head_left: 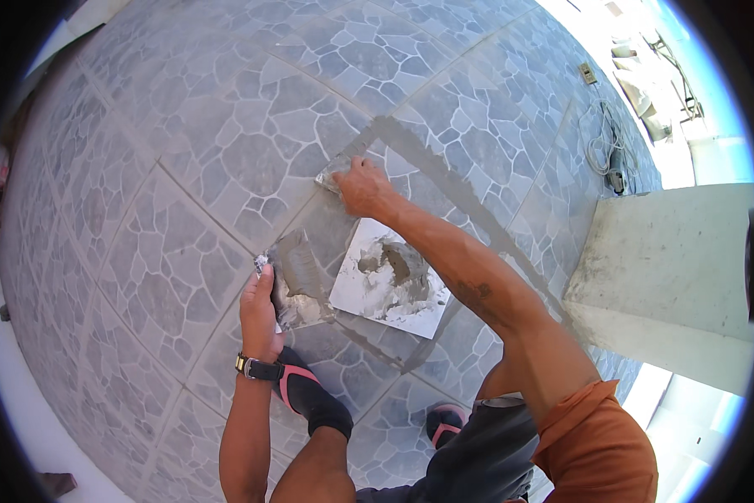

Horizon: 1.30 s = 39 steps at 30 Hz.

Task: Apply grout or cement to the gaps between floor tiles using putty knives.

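My left hand [260,312] is closed around the grip of a flat rectangular trowel [314,308]. Grey grout [300,264] is smeared over its blade. Farther out, my right hand [364,189] pinches a small flat scraper [329,178], pressed down at a joint between floor tiles; its edge touches the floor, and my fingers hide part of it. Between my two arms lies a white square board [352,289] bearing a heap of white powder and wet grey grout [398,267]. Fresh grout [444,180] covers the joints in a wide band beyond my right forearm.
Grey stone-patterned tiles [167,277] make up the floor. A pale pillar [670,268] rises at the right. Near it lie a corded power tool [617,172] and an outlet box [587,74]. My feet in dark socks and pink-strapped sandals [291,381] are close below the board.
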Each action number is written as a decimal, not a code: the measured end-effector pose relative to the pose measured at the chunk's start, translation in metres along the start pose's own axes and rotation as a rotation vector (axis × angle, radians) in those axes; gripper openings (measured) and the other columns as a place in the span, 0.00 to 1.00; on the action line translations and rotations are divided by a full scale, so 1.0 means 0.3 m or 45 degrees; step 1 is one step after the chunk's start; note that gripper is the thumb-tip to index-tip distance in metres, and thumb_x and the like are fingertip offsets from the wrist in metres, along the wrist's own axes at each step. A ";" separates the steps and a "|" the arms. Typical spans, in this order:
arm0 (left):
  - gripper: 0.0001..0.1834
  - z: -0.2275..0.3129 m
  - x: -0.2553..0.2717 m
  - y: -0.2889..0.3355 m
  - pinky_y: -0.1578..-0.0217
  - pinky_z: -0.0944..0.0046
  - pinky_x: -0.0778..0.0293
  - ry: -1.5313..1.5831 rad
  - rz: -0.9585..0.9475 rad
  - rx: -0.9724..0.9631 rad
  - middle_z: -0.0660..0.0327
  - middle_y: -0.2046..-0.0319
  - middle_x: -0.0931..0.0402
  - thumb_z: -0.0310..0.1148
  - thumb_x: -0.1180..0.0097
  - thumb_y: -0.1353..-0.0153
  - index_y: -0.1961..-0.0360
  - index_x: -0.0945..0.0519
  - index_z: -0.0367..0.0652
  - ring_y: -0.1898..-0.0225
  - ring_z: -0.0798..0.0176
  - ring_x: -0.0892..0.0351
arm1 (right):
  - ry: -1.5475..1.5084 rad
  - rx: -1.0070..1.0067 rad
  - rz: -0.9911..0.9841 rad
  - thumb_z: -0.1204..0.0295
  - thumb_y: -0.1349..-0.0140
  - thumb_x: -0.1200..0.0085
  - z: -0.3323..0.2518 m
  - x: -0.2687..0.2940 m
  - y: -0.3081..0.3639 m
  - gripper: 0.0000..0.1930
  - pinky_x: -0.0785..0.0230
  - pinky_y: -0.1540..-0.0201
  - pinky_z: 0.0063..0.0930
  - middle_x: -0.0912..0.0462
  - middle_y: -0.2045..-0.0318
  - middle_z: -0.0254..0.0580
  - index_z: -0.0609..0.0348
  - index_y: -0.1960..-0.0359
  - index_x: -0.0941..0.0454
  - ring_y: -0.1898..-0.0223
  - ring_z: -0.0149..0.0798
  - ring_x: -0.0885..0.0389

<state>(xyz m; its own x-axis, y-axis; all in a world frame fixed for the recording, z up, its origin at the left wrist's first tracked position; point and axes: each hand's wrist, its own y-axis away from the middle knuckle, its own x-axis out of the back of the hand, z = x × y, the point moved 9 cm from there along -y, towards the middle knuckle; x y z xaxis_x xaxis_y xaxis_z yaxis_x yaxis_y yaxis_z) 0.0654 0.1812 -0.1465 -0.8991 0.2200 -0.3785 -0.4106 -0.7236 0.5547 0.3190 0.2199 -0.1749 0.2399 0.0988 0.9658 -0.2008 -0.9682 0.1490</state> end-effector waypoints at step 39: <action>0.16 0.065 0.108 0.032 0.57 0.63 0.24 0.040 0.060 0.005 0.61 0.58 0.21 0.41 0.50 0.30 0.51 0.25 0.40 0.59 0.66 0.21 | 0.053 0.013 -0.160 0.73 0.49 0.42 -0.132 0.004 -0.114 0.09 0.22 0.59 0.35 0.14 0.64 0.44 0.56 0.66 0.15 0.58 0.44 0.15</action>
<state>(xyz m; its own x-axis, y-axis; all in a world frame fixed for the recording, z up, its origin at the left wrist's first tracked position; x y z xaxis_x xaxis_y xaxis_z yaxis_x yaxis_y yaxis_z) 0.0294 0.1942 -0.1390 -0.9122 0.1649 -0.3750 -0.3685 -0.7302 0.5753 0.2887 0.2622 -0.1704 0.2226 0.2287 0.9477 -0.1622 -0.9499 0.2673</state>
